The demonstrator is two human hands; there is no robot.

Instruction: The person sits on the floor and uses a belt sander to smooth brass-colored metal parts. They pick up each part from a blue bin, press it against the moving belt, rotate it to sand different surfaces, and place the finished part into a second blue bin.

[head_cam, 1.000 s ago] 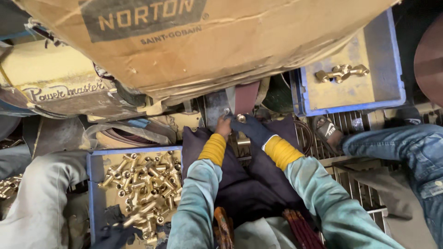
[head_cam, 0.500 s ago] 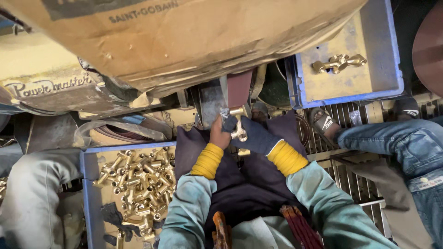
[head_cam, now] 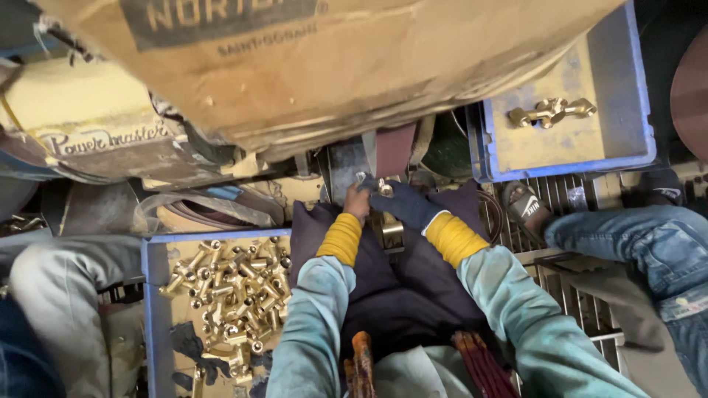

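Both hands, bare left hand [head_cam: 357, 202] and dark-gloved right hand [head_cam: 402, 204], fingers pinching a brass fitting [head_cam: 383, 187] against the sanding belt [head_cam: 393, 149], blue tray of brass fittings [head_cam: 228, 295] at left.

Head view, steeply downward, close.

Brass-gold fittings [head_cam: 228, 295] in a blue tray [head_cam: 151, 309]; yellow cuffs [head_cam: 341, 239], dark-blue glove [head_cam: 404, 205].
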